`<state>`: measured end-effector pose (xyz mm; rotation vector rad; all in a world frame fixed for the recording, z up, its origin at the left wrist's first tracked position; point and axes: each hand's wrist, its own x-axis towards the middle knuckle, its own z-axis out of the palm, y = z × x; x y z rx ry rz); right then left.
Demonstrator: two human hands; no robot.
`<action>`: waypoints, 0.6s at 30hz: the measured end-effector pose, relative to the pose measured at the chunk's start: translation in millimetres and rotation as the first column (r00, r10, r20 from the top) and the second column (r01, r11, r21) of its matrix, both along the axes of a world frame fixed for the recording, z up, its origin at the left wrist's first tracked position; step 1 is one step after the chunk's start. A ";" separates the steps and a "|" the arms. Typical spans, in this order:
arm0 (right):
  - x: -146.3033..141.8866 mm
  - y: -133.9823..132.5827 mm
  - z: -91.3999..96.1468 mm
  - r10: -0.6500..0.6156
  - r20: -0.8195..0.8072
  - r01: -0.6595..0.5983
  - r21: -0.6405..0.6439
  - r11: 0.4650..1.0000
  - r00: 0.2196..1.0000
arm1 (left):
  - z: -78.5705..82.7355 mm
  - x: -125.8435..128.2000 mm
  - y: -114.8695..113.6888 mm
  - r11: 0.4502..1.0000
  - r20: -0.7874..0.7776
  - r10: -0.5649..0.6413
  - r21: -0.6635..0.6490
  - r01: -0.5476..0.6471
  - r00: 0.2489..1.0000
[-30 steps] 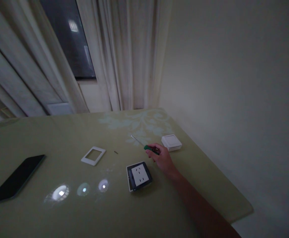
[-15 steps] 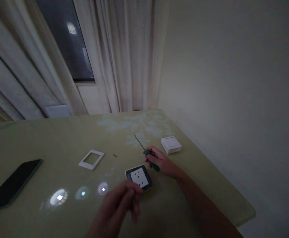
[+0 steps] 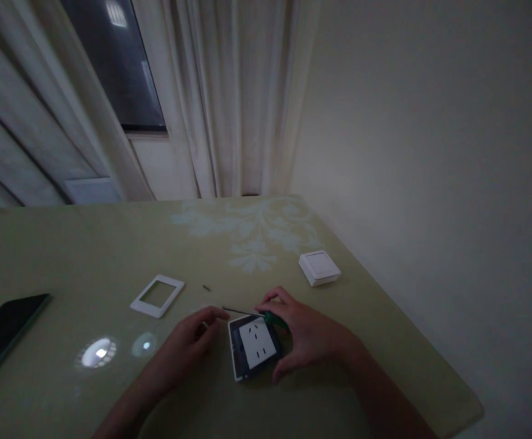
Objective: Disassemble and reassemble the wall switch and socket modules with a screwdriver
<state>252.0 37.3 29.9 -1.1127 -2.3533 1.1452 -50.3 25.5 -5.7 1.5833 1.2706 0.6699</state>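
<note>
A wall socket (image 3: pixel 257 345) with a white face and dark surround lies face up on the table between my hands. My right hand (image 3: pixel 309 332) holds a screwdriver (image 3: pixel 275 319) by its green handle. The shaft points left across the socket's far edge, while the right thumb is apart, close to the socket's near right side. Left of the socket, my left hand (image 3: pixel 195 332) is closed, its fingers curled and the fingertips close to the screwdriver's tip. Whatever those fingers hold, if anything, is too small to make out.
A white square frame (image 3: pixel 158 296) lies to the left, with a small dark screw-like piece (image 3: pixel 206 288) beside it. A white switch box (image 3: pixel 319 268) sits at the right near the table edge. A dark flat tablet-like object (image 3: pixel 7 332) lies far left. The wall borders the table's right side.
The screwdriver has swung from pointing up and away to lying across the socket's far edge. My left hand has moved off the socket to its left side. The socket has turned slightly.
</note>
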 end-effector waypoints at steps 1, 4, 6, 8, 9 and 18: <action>-0.5 -0.5 0.6 0.001 0.025 -0.001 -0.001 1.000 1.000 | 3.1 0.5 -1.5 0.998 -0.012 -0.062 0.004 0.062 0.998; -1.1 -0.5 2.0 -0.006 0.047 0.005 0.005 1.000 0.999 | 10.3 5.1 -5.1 0.989 0.005 -0.147 -0.019 0.147 0.989; -1.0 0.1 2.0 -0.004 0.038 0.003 0.019 1.000 0.999 | 12.6 8.8 -6.9 0.989 0.011 -0.144 -0.029 0.144 0.990; -0.7 0.7 1.3 0.009 0.030 -0.010 0.036 0.999 1.000 | 13.6 11.5 -8.0 0.991 0.007 -0.131 -0.029 0.132 0.991; -0.7 0.9 0.9 0.013 0.030 -0.014 0.042 0.999 0.999 | 13.8 12.4 -8.3 0.992 0.000 -0.126 -0.027 0.126 0.992; -1.3 -2.7 3.8 -0.023 0.070 0.019 0.064 0.998 0.997 | 11.4 14.4 -7.2 0.995 -0.048 -0.104 -0.001 0.104 0.993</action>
